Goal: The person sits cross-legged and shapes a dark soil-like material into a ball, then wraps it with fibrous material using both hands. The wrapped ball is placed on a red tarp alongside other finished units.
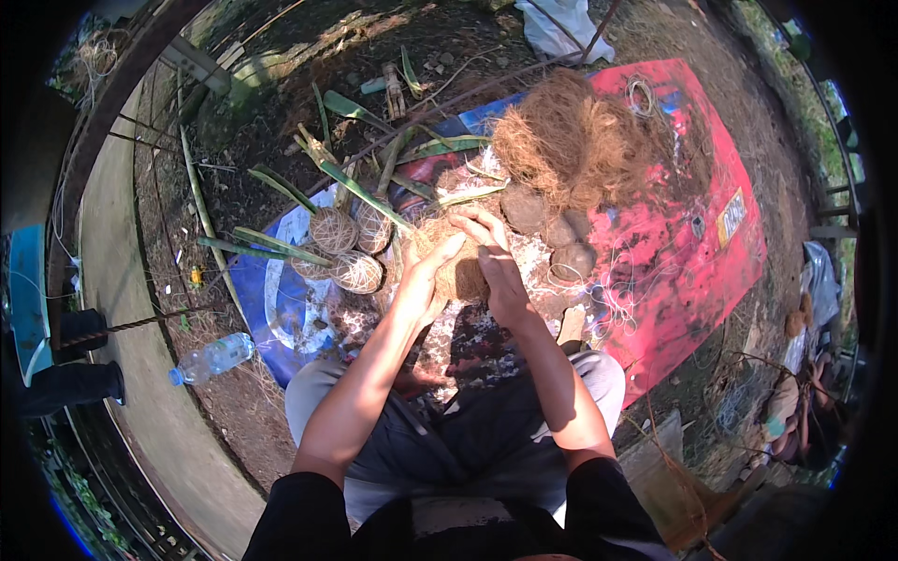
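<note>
A ball wrapped in brown coconut fibre [466,275] is cupped between my two hands. My left hand [423,279] presses its left side, and my right hand [494,256] curves over its top and right side. A long green snake-plant leaf [361,195] reaches up and left from beside my left fingers; whether it is rooted in this ball is hidden. Left of my hands sit several balls wound with pale string [333,230], some with leaves standing out of them. Several dark round balls, apparently soil [523,209], lie to the right, below a large heap of loose coconut fibre [561,137].
A worn blue and red sheet [673,280] lies under everything. Loose white string [621,301] tangles at right. A plastic bottle [212,359] lies on the ground at left. A thin rod [484,90] crosses behind the sheet, near a white plastic bag [565,28].
</note>
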Motion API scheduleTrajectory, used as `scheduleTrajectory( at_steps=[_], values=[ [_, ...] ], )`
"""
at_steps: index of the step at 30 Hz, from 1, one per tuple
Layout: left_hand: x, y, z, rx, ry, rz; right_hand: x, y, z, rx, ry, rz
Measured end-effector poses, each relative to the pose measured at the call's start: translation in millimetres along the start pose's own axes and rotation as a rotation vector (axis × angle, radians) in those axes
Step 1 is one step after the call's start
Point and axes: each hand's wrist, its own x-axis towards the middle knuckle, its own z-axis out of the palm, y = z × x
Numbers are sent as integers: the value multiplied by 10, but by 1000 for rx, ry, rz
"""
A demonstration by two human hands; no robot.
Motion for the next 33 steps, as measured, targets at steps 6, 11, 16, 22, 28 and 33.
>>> scheduleTrajectory(
  at_steps=[6,11,16,22,28,33],
  values=[
    [24,-82,34,-49,170,-76,-205,18,178,-237,231,-172],
    [-19,-50,262,134,49,84,-275,166,170,381,475,434],
    [-8,-93,101,528,124,304,-1,-149,131,1078,484,858],
    [-4,33,118,549,101,332,54,-105,48,1129,443,730],
    [-67,153,233,643,4,311,44,-107,-147,1126,366,528],
    [42,87,35,576,63,337,82,-123,-17,1182,378,734]
  ],
)
